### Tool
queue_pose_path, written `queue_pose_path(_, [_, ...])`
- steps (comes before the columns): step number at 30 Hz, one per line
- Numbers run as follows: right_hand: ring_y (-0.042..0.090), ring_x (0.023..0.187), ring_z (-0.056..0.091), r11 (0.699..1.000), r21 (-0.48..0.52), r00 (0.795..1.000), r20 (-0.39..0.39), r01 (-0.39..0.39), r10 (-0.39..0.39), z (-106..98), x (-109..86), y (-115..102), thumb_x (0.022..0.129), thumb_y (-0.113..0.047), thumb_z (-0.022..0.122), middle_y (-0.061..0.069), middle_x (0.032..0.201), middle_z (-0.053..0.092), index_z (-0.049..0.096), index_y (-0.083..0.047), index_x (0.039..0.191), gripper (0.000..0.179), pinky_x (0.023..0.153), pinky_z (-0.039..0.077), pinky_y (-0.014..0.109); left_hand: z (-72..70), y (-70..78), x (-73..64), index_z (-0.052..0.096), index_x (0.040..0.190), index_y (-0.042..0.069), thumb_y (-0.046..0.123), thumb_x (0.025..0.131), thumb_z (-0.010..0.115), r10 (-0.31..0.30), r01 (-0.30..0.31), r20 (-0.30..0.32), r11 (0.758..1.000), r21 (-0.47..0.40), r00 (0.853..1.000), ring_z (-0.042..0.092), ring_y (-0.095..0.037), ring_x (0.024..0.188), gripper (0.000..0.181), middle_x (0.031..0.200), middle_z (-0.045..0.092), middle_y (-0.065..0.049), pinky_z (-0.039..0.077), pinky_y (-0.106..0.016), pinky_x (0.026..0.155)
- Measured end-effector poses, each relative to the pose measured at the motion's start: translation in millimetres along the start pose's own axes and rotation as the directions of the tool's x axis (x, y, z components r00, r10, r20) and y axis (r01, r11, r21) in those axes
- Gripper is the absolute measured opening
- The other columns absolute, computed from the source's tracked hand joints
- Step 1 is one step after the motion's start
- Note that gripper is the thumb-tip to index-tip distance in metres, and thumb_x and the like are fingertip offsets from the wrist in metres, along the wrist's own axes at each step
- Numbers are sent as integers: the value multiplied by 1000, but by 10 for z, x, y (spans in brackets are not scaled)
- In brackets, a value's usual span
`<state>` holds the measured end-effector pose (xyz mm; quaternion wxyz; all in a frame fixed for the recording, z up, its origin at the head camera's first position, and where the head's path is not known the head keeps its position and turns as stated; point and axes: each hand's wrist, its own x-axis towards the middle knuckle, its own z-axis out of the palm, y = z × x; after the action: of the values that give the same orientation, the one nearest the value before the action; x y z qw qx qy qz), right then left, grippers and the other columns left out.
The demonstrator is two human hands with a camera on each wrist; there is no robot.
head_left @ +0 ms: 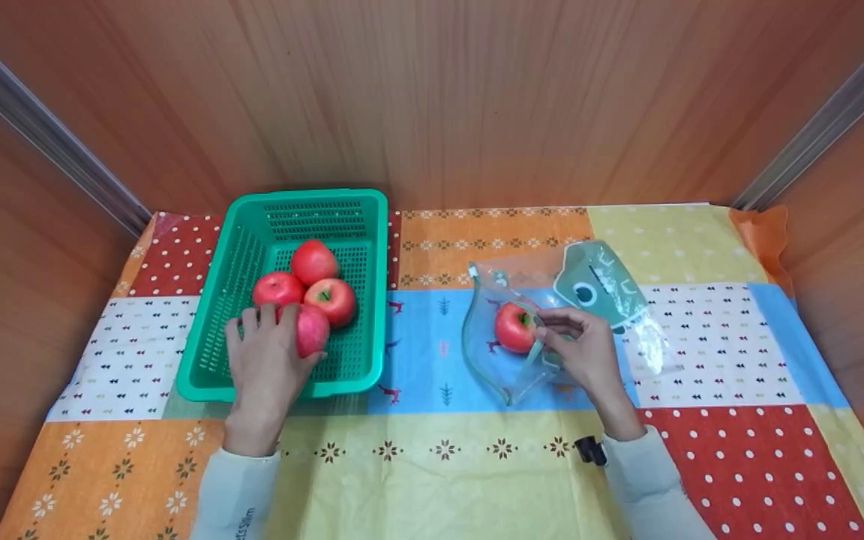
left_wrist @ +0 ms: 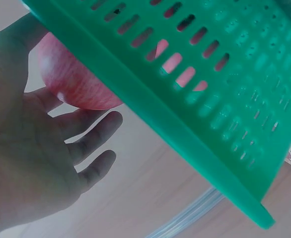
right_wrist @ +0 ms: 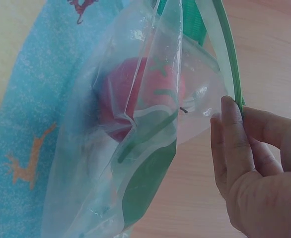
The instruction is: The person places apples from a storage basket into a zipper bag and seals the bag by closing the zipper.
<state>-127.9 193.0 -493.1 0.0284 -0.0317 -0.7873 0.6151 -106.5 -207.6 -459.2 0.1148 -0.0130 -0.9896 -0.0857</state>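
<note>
At the near end of the green basket (head_left: 385,300), a red apple (head_left: 314,331) is located in the grip of the left hand (head_left: 267,367). This hand reaches over the near rim, back upward; its thumb and nearest fingers bear on the fruit, and the remaining fingers are spread. Three more apples (head_left: 315,262) (head_left: 278,289) (head_left: 331,302) lie just beyond, inside the basket. To the right, the right hand (head_left: 586,349) pinches a clear bag (head_left: 601,281) at its mouth, fingers narrowed; another apple (head_left: 513,328) lies inside the bag. Both forearms extend from the near side of the cloth (head_left: 417,457).

The left wrist view, unlike the head view, shows the held apple projecting past the rim, with red patches visible through the wall slots. The right wrist view alone clearly shows the green strip (right_wrist: 230,49) between thumb and fingers.
</note>
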Motion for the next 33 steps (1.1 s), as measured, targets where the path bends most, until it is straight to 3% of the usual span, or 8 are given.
queue_pose_path(11, [26,95,77,999,-32,1000,1,-14,14,-1,1,-1,93,6,76,25,115,75,73,9,118,26,71,62,22,-11,147,7,61,140,-1,29,74,99,7,-9,-48,999,-37,999,52,-48,126,82,136,59,-29,44,-65,104])
queue_pose_path(19, [7,83,74,1000,14,1000,-7,-10,10,15,-8,-5,91,10,77,28,111,75,73,12,116,25,69,62,23,-18,283,20,60,142,0,30,73,99,13,-15,-65,999,-38,998,53,-48,126,85,135,59,-28,45,-66,103])
queue_pose_path(33, [2,83,73,1000,-3,1000,2,-12,12,10,-11,13,92,9,76,27,111,75,73,11,116,25,71,62,22,-8,564,32,63,141,5,37,71,99,61,-64,-99,997,-32,993,56,-42,122,84,139,60,-23,47,-60,102])
